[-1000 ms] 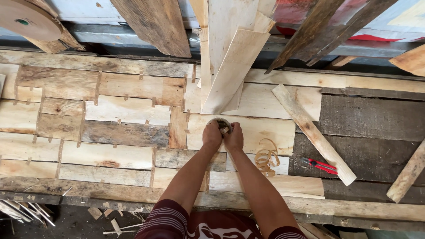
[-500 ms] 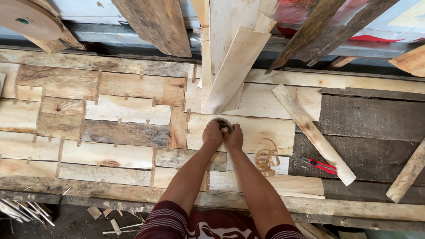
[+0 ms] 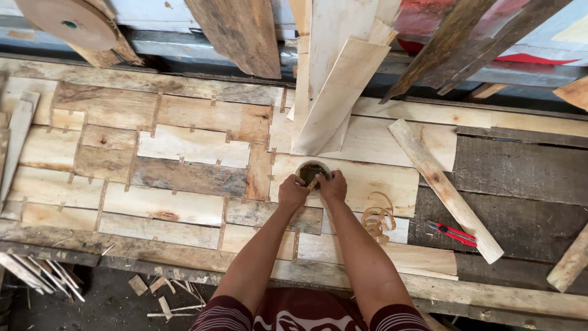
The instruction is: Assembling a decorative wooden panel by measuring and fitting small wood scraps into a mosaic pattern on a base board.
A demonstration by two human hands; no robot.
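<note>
Head view, looking straight down on a workbench (image 3: 184, 178) faced with patchwork veneer sheets joined by short strips of tape. Both forearms reach forward from the bottom edge and converge at centre. Left hand (image 3: 293, 193): knuckles up, fingers curled together against the near left rim of a roll of tape (image 3: 313, 173); whether they clamp it or merely steady it cannot be told. Right hand (image 3: 334, 186): also knuckles up, thumb and forefinger pinched on a short strip of tape (image 3: 313, 182) at the roll's near edge, remaining fingers folded. The roll lies flat on a pale sheet at mid-bench, directly beyond the two hands, its dark core open upward. Just right of the right forearm, a loose coil of tape curls (image 3: 378, 217). Further right, a red utility knife (image 3: 452, 233) on dark board, near a pale wooden batten (image 3: 444, 187) lying diagonally. Upright planks (image 3: 334, 92) lean at the far side. Offcuts (image 3: 160, 288) on the floor below.
</note>
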